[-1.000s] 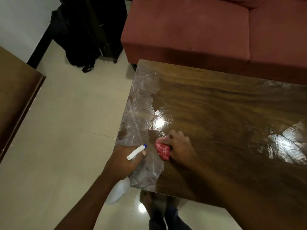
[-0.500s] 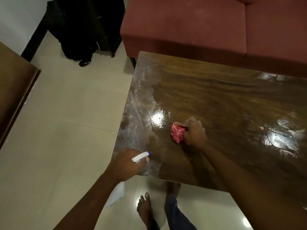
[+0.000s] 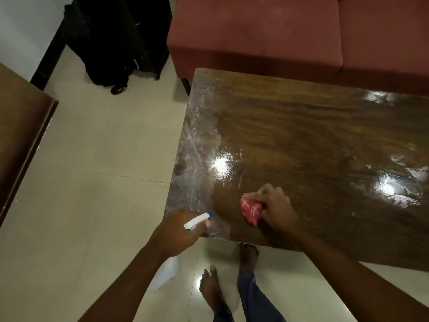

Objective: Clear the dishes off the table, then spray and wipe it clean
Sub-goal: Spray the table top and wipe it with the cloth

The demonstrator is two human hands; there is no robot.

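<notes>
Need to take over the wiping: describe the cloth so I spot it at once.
Start at the glossy wooden table in front of the red sofa. Near its front left corner, the right hand grips a crumpled cloth against the top. It is the only pink-red thing there; the left hand holds a white spray bottle.

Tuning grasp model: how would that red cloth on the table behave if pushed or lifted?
Probably floppy: the red cloth is crumpled into a wad in the right hand. Likely slides easily: the table looks glossy and wet.
</notes>
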